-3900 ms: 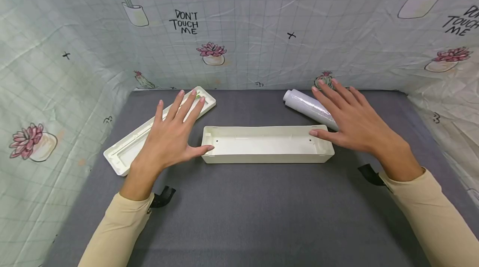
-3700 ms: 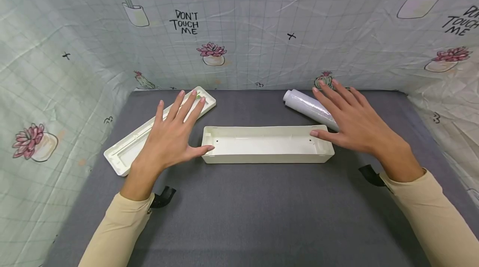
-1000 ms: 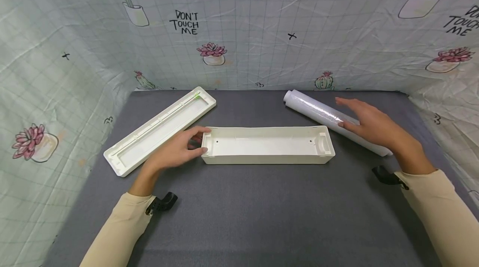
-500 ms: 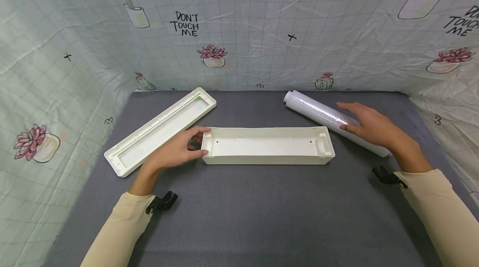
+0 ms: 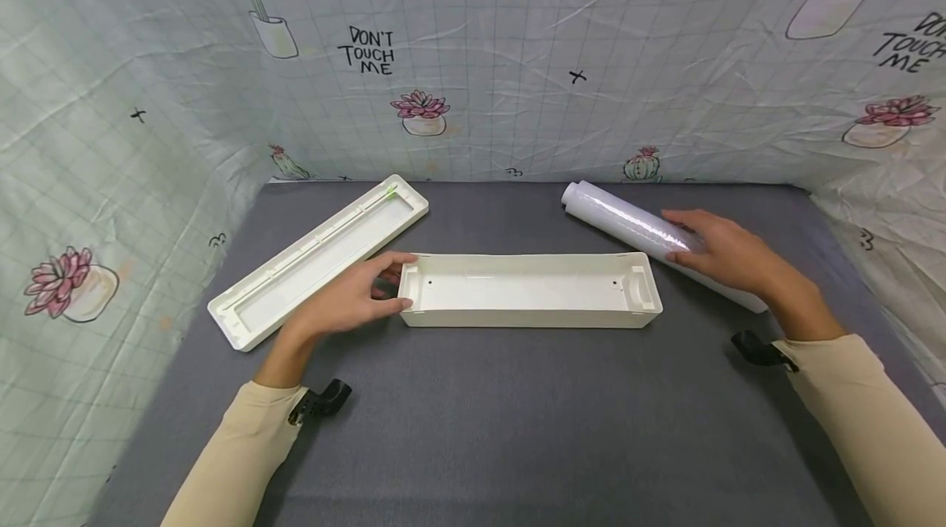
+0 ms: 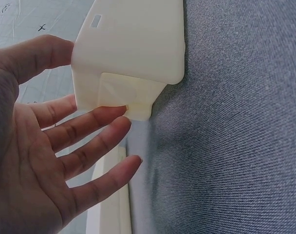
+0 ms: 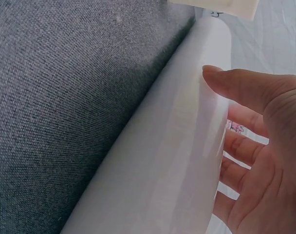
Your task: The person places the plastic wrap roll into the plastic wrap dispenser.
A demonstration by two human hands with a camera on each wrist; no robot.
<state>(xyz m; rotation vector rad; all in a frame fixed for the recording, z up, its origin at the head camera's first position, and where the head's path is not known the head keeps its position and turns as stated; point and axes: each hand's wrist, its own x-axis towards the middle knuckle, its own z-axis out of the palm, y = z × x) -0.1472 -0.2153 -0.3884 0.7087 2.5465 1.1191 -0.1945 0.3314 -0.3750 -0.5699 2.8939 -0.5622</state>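
Observation:
A long white plastic box [image 5: 521,318] sits open-topped in the middle of the table, its inside bare. My left hand [image 5: 336,301] holds its left end, thumb at the near corner and index finger at the far one; in the left wrist view the other fingers spread beside the end wall [image 6: 121,92]. At the right, a roll of plastic wrap [image 5: 621,216] lies slanted on the cloth. My right hand [image 5: 739,260] grips it around its middle. The right wrist view has the thumb on one side of the roll [image 7: 162,146] and the fingers partly hidden behind it.
A long white lid [image 5: 296,264] with a green piece near its far end lies slanted behind my left hand. Dark grey cloth [image 5: 517,428] covers the table. A printed sheet [image 5: 502,34] hangs along the back and sides.
Both hands were spread flat above the things; the left has come onto the box's end. The right has moved down along the roll, and its thumb and fingers have closed around it.

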